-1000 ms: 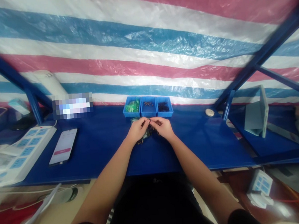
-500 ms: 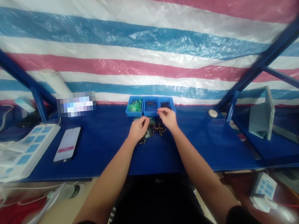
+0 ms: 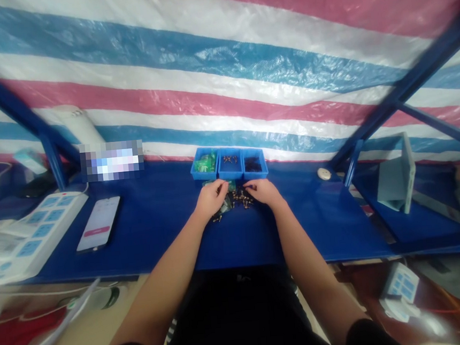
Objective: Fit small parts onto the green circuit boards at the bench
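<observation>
My left hand (image 3: 212, 200) is closed in a pinch over the left side of a pile on the blue table; what it holds, if anything, is too small to make out. My right hand (image 3: 264, 192) pinches with thumb and forefinger at the pile's right edge, its content hidden. Between them lie small brass-and-black parts (image 3: 243, 198), beside dark green pieces (image 3: 228, 204) partly covered by my left hand. Just behind stand three joined blue bins: the left bin (image 3: 198, 176) holds green pieces, the middle bin (image 3: 231, 175) brass-coloured parts, the right bin (image 3: 256, 175) dark thin parts.
To the left lie a phone (image 3: 98, 224) and a white power strip (image 3: 38, 237). A round white object (image 3: 324, 174) sits right of the bins. Further right stands a tablet-like panel (image 3: 405, 173). Blue frame bars (image 3: 398, 93) slant up at both sides before a striped sheet (image 3: 222, 87).
My right hand has come back from in front of the right bin, down to the pile's edge, uncovering that bin. My left hand stays in nearly the same place. The view has shifted slightly.
</observation>
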{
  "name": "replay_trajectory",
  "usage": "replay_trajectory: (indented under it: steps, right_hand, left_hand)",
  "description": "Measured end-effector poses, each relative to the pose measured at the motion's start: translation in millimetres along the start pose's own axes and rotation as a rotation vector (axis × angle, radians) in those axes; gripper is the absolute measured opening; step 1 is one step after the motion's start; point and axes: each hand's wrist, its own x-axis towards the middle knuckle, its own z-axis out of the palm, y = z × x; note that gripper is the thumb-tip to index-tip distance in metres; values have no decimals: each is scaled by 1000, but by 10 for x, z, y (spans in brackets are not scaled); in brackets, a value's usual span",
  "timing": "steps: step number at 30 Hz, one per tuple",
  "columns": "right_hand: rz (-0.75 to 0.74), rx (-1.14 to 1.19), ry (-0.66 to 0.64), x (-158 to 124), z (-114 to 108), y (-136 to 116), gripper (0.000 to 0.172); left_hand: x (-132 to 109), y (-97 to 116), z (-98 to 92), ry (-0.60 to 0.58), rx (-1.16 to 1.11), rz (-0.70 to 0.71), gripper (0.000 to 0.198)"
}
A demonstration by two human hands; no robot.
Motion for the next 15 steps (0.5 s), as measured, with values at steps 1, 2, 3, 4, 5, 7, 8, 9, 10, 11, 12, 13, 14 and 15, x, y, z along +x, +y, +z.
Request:
replay_trajectory:
  steps: [1,2,3,4,5,7,8,9,10,11,12,13,14,15]
  right_hand:
    - [1,-1,1,2,7,6,23]
    - [-2,4,9,2,13,12,21]
    - [-12,16,21,2,19,17,19]
    - [-28,35,37,2,23,17,17]
    - [-45,64,57,0,27,8,16]
    - [-86,165,111,-3,36,-47,16]
    - [-107,234,147,-7,43,-98,18]
    - [-131,310,188,-12,52,-163,20]
    - [-162,377,233,-20,64,-240,20]
    - [-178,431,274,-31,79,-323,22]
    - [-178,485,300,-44,97,-407,23]
    - [-170,539,305,-58,117,-485,24]
    - [-149,594,304,-72,137,-552,25]
    - [-121,646,290,-84,157,-602,26]
  left_hand:
    - [-1,1,1,-2,1,2,34]
    - [-1,3,0,-3,2,6,34]
    - [-1,5,-1,-2,2,10,34]
    - [-1,7,-3,-2,2,13,35]
    - [-1,11,-5,-2,1,15,35]
    - [-2,22,-11,-3,-6,20,35]
    - [-3,29,-12,-4,-15,27,34]
    - [-4,37,-13,-6,-29,39,33]
    - [-5,45,-12,-11,-49,54,32]
    - [-6,52,-10,-17,-71,70,31]
    - [-7,58,-7,-25,-93,84,31]
    - [-8,61,-3,-33,-111,95,31]
    - [-9,63,0,-38,-123,101,30]
    - [-10,62,4,-38,-129,105,29]
